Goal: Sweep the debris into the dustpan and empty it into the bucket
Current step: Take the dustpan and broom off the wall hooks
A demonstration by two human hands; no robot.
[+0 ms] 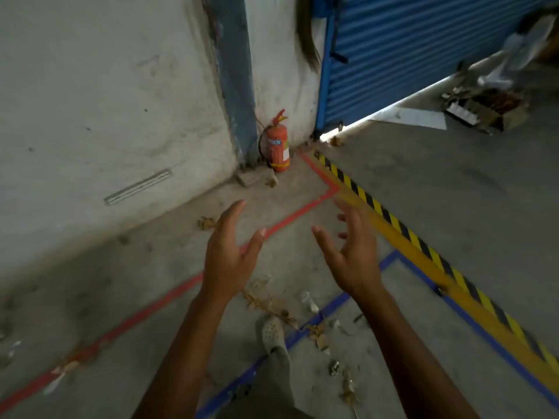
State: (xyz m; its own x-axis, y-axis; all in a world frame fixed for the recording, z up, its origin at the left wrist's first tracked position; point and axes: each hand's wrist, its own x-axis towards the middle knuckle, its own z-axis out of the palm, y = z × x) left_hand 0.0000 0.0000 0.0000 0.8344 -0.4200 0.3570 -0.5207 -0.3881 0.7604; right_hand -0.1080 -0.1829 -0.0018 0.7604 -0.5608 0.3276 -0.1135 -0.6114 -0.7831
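Note:
My left hand (pixel 230 252) and my right hand (pixel 351 252) are both raised in front of me, palms facing each other, fingers spread and holding nothing. Below them dry leaves and scraps of debris (pixel 272 303) lie scattered on the concrete floor around the blue floor line (pixel 332 306), with more debris (pixel 344 379) lower right. No dustpan, broom or bucket is in view. A foot in a grey perforated shoe (pixel 272 334) stands among the leaves.
A red fire extinguisher (pixel 276 143) stands in the wall corner. A blue roller shutter (pixel 423 49) is partly raised at the right, with a pile of rubbish (pixel 487 107) beyond it. Yellow-black hazard tape (pixel 408 237) and a red line (pixel 169 291) cross the floor.

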